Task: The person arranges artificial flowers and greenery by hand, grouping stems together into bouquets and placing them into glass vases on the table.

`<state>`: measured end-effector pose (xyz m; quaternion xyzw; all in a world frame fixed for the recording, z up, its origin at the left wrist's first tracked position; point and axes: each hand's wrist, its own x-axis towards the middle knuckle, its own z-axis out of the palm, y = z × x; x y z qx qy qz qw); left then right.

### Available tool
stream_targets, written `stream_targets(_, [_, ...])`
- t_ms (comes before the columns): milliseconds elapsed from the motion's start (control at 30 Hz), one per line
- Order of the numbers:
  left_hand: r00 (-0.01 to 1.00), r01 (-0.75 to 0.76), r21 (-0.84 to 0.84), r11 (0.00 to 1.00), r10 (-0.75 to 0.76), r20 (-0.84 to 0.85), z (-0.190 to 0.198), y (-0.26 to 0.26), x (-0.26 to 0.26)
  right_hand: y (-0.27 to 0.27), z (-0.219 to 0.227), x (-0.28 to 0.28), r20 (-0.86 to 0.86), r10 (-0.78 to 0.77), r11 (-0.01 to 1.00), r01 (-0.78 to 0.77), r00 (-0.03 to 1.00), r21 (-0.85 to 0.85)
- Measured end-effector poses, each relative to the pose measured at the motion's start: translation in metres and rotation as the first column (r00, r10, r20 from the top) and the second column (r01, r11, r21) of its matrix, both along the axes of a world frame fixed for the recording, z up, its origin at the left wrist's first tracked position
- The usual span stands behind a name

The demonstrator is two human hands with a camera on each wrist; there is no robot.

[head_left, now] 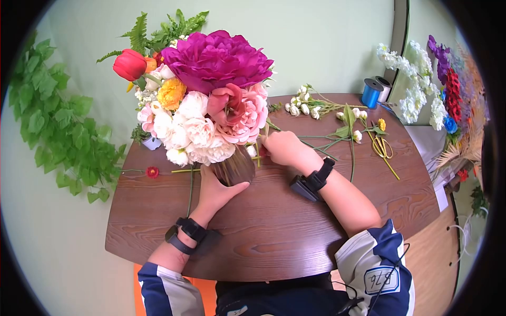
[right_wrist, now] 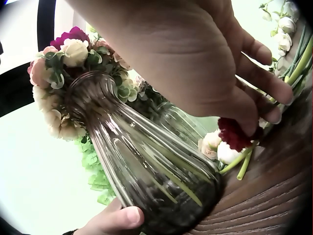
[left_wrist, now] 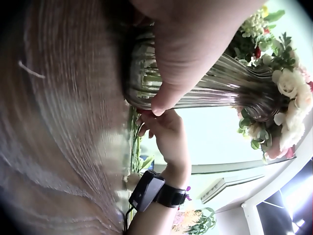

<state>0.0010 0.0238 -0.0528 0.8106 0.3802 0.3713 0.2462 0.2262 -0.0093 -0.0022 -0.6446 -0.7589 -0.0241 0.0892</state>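
Observation:
A ribbed glass vase (right_wrist: 146,156) stands on the table, filled with a large bouquet (head_left: 200,110) of artificial flowers topped by a big magenta peony (head_left: 219,59). My left hand (head_left: 215,190) grips the vase low down, its thumb (left_wrist: 173,85) lying across the glass. Just to the right of the vase, my right hand (head_left: 289,150) is low over the tabletop. Its thumb and fingertips pinch a small dark red flower (right_wrist: 237,134), partly hidden by the hand. Beside that flower lie a white bloom (right_wrist: 229,152) and green stems (right_wrist: 243,165).
White-flowered stems (head_left: 353,126), yellow-handled scissors (head_left: 380,146) and a blue ribbon spool (head_left: 372,94) lie or stand on the right and back of the table (head_left: 284,226). A small red flower (head_left: 152,172) lies left. Behind the bouquet is a small white pot (head_left: 153,142).

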Motion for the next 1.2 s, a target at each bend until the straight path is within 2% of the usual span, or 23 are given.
stream_targets(33, [1.0,-0.008,-0.003,1.0,0.008,-0.005,0.0,0.0,0.0,-0.001,0.004,-0.002,-0.036,-0.006,0.996,0.01,0.999,0.092])
stream_targets(167, [1.0,0.015,-0.035,0.999,-0.015,0.013,-0.003,0.003,-0.001,0.001,0.013,-0.004,0.031,-0.059,0.977,0.051,0.998,0.206])
stream_targets(233, [0.997,0.047,0.028,0.998,-0.049,0.057,-0.005,0.005,0.0,0.001,0.018,-0.005,-0.029,-0.06,0.943,0.066,0.998,0.326])
stream_targets(267, [0.997,0.05,0.03,0.998,-0.052,0.058,-0.006,0.005,-0.001,0.0,0.021,-0.008,-0.029,-0.063,0.942,0.069,0.998,0.328])
stream_targets(333, [1.0,0.016,0.006,1.0,-0.016,0.016,-0.007,0.005,0.0,-0.005,0.029,-0.011,-0.314,0.069,0.823,0.124,0.947,0.554])
stream_targets(367, [1.0,0.022,0.007,1.0,-0.022,0.015,-0.007,0.005,0.0,-0.007,0.035,-0.011,-0.315,0.064,0.822,0.129,0.947,0.555])
stream_targets(400, [0.999,0.031,0.011,0.999,-0.031,0.032,-0.007,0.004,0.0,-0.009,0.042,-0.011,-0.539,0.155,0.793,0.221,0.828,0.567])
stream_targets(433, [0.998,0.038,0.015,0.999,-0.039,0.05,-0.007,0.004,0.0,-0.009,0.047,-0.009,-0.717,0.252,0.771,0.313,0.65,0.554])
stream_targets(467, [0.998,0.039,0.016,0.999,-0.04,0.05,-0.006,0.003,0.0,-0.008,0.052,-0.003,-0.716,0.261,0.707,0.377,0.647,0.598])
stream_targets(500, [0.998,0.04,-0.008,0.999,-0.039,0.04,-0.005,0.003,-0.001,-0.012,0.058,0.004,-0.8,0.302,0.738,0.404,0.519,0.54])
stream_targets(567, [0.999,0.038,-0.029,0.999,-0.037,0.034,-0.003,0.004,0.0,-0.028,0.081,0.006,-0.815,0.516,0.699,0.421,0.263,0.578])
stream_targets(633, [0.999,0.034,-0.012,0.999,-0.034,0.037,-0.005,0.004,0.0,-0.059,0.109,0.005,-0.739,0.643,0.621,0.43,0.199,0.656])
stream_targets(700, [0.997,0.047,0.01,0.999,-0.047,0.053,-0.01,0.008,-0.001,-0.084,0.127,0.005,-0.653,0.713,0.514,0.442,0.256,0.735])
stream_targets(767, [0.996,0.059,0.031,0.998,-0.061,0.072,-0.012,0.009,0.0,-0.096,0.131,0.013,-0.644,0.676,0.481,0.448,0.357,0.754])
stream_targets(800, [0.995,0.06,0.036,0.998,-0.063,0.072,-0.011,0.009,0.0,-0.097,0.132,0.016,-0.657,0.658,0.488,0.456,0.369,0.744])
stream_targets(933, [0.996,0.059,0.001,0.998,-0.059,0.066,-0.006,0.006,-0.001,-0.08,0.123,0.017,-0.695,0.646,0.563,0.417,0.317,0.714])
stream_targets(1033, [0.994,0.059,-0.005,0.998,-0.058,0.09,-0.004,0.003,0.0,-0.074,0.12,0.007,-0.663,0.693,0.54,0.405,0.283,0.738])
stream_targets(1133, [0.995,0.054,-0.005,0.999,-0.054,0.081,-0.008,0.007,0.0,-0.076,0.12,0.004,-0.612,0.724,0.487,0.392,0.318,0.78])
stream_targets(1200, [0.995,0.057,0.004,0.998,-0.057,0.085,-0.009,0.007,0.0,-0.074,0.118,0.006,-0.636,0.709,0.519,0.385,0.305,0.763])
